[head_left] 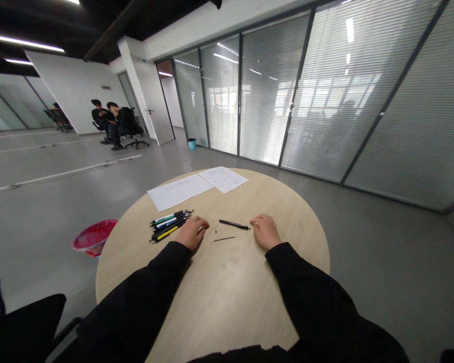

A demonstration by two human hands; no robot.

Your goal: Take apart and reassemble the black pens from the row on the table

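Note:
My left hand [192, 231] rests on the round wooden table [227, 297] with its fingers curled under, right beside a row of several pens [170, 225]. My right hand [265, 230] lies on the table too, fingers curled, its fingertips at the end of a black pen barrel [233, 225]. Between the hands lie a thin pen refill [223, 239] and a tiny loose part [216, 231]. I cannot see anything inside either hand.
Two white paper sheets [179, 191] [223, 179] lie at the table's far edge. A red bucket [94, 237] stands on the floor to the left. A black chair [22, 322] is at my lower left. Two people sit on office chairs [115, 123] far back. Glass walls run along the right.

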